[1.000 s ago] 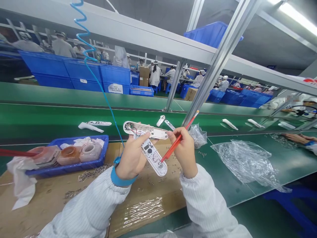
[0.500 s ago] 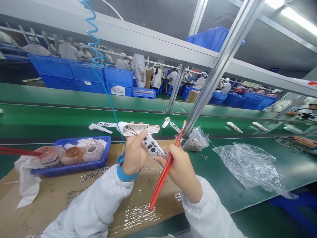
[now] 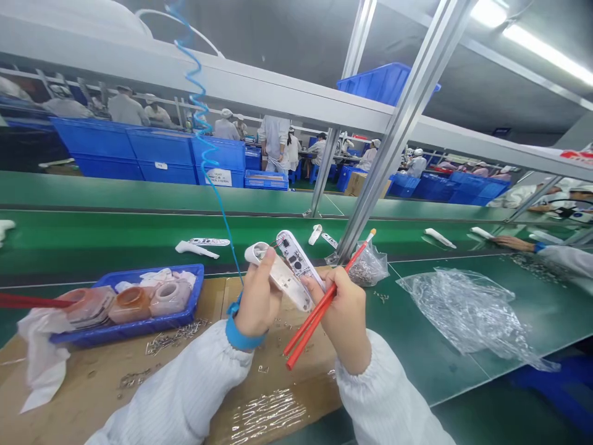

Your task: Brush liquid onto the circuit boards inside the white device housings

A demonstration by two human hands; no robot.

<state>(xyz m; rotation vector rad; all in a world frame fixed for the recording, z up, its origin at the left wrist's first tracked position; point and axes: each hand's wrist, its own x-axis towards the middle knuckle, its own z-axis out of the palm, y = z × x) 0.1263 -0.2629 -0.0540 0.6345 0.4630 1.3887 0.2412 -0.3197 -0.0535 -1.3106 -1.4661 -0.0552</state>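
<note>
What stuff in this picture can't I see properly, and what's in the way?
All in the head view:
- Part of the white plastic shell: covered by the left hand.
- The circuit board's near end: hidden by the right hand.
- Writing on the paper label: too small and blurred.
- The white piece at far left: cut off by the picture's edge.

Crumpled clear plastic [image 3: 472, 312] lies right of a metal post [image 3: 386, 154], blue crates [image 3: 95, 142] beyond.
</note>
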